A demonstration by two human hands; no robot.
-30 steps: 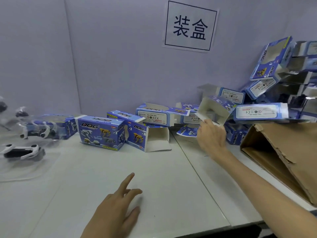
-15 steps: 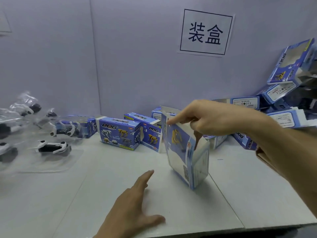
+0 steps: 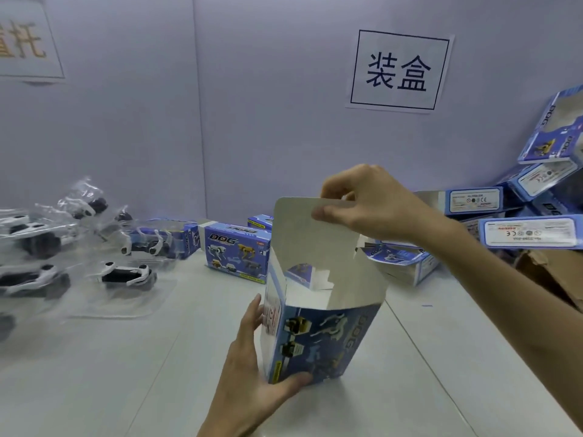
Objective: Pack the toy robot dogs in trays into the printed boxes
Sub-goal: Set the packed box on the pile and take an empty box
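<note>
L hand (image 3: 252, 370) is gripping the lower end of the blue printed cardboard box (image 3: 321, 342), thumb across its front; R hand (image 3: 372, 209) is pinching the box's grey top flap (image 3: 299, 234), holding it up. Box is standing on end, mouth open. The black-and-white toy robot dogs in clear plastic trays (image 3: 126, 275) are lying well left of the box. Risks, imo: pinch creasing the flap; box tipping when a hand is letting go to fetch a tray.

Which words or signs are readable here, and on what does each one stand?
"装盒": wall sign.
"托", partly cut off: left sign.
"DOG": closed box on the table, and the held box.
"CE": label on a piled box; other print too small.
</note>
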